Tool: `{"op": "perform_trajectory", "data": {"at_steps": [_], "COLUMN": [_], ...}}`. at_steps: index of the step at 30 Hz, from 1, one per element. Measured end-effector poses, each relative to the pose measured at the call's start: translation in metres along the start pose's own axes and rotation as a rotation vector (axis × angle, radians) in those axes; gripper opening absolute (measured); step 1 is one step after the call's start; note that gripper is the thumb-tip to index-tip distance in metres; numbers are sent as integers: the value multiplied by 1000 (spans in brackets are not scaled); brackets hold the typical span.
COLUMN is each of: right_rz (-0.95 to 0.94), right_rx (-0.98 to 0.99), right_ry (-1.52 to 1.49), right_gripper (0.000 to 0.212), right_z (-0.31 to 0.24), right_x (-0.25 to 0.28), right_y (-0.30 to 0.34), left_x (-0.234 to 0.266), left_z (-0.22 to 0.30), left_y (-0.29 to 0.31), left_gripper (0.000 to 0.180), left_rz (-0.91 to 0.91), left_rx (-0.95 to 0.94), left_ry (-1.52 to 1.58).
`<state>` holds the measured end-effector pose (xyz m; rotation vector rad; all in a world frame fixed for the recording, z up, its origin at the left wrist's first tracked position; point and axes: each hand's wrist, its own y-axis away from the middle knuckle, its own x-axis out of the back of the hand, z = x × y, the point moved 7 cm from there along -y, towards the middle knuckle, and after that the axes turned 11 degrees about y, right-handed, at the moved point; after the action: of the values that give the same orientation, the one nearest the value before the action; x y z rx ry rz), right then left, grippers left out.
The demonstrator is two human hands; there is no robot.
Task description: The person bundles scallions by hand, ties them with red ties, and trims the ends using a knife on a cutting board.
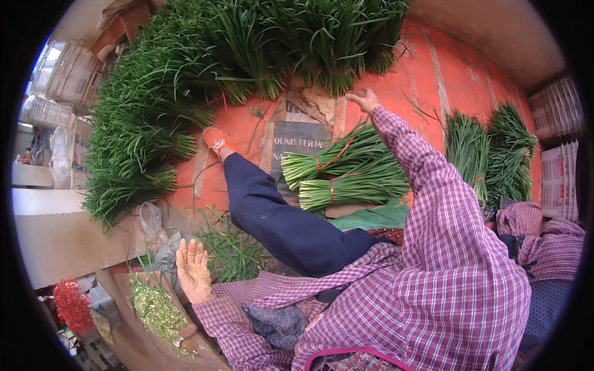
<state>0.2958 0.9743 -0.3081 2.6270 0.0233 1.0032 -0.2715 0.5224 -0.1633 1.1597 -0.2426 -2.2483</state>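
Note:
My right hand (pixel 365 99) is stretched far forward in a pink checked sleeve. Its fingers are apart and hold nothing, just below a big pile of tied green chive bundles (pixel 247 43). Two more bundles (pixel 346 173), tied with red bands, lie on a flattened sack under that arm. My left hand (pixel 193 270) is open with the palm showing and the fingers pointing up, empty, beside loose chives (pixel 232 250). My leg (pixel 278 216) in navy trousers, with an orange shoe (pixel 216 140), reaches out over the orange tarp (pixel 433 74).
Further bundles (pixel 495 154) stand at the right beside white crates (pixel 560 148). Plastic baskets (pixel 62 74) sit at the far left. A wooden board with green trimmings (pixel 158 312), a clump of red ties (pixel 71 306) and plastic bags (pixel 151 222) lie near my left hand.

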Motion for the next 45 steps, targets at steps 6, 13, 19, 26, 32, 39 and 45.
{"op": "perform_trajectory", "data": {"at_steps": [6,13,19,26,32,39,45], "right_rz": [359,474,376,310,98,-494,-29], "right_rx": [-36,60,84,597,1217,1777,2099], "right_ry": [61,186,436,299,8,-236,378], "right_gripper": [133,116,70,44,36,41,41], "right_z": [-62,-104,-105,-208,-371,-517,-506], "right_x": [52,52,61,59,78,8,-94], "right_y": [-107,-142,-106,15,164,443,634], "left_x": [29,62,35,-37,-167,-231,-94], "left_z": [17,23,9,8,-19,43,73], "left_y": [-3,0,-23,-14,5,74,137], "left_gripper": [51,49,49,71,100,83,67], "left_rz": [143,272,237,-9,-268,-329,-252], "left_rx": [-36,-59,-25,-66,-122,-617,-881], "left_ry": [-49,-72,-68,-515,-753,-417,190]}}
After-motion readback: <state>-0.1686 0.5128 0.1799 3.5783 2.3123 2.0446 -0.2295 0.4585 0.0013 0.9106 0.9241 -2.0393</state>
